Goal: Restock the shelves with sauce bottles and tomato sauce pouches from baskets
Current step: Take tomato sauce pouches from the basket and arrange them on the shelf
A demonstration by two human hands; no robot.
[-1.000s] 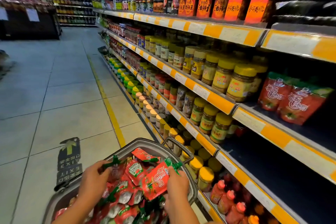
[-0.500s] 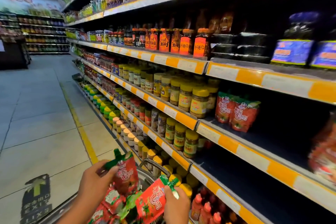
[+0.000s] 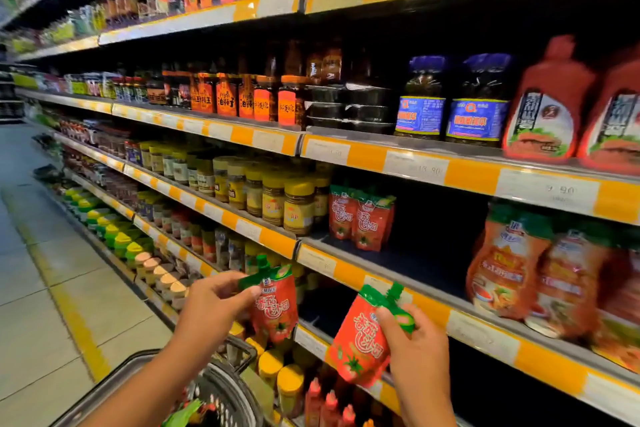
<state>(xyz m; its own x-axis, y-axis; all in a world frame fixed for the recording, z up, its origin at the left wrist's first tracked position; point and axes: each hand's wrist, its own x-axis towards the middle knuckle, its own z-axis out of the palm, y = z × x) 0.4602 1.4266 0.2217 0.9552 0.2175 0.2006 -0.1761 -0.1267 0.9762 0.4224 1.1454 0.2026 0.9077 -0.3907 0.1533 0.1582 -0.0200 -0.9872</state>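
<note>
Both pouches now up out of the basket [image 3: 221,388], level w/ shelf edge. Left hand [image 3: 211,305] pinches left pouch [image 3: 275,305] at its green top; right hand [image 3: 415,343] grips right pouch [image 3: 360,340] by spout — tilted. Two matching shelf pouches [image 3: 360,218] stand beside yellow-lid jars [image 3: 298,206].

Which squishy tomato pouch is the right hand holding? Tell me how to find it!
Find the yellow-edged shelves, then look low, right of the basket. The right hand pinches a red pouch by its green top. Unlike the left hand's upright pouch, it tilts sideways.
</note>
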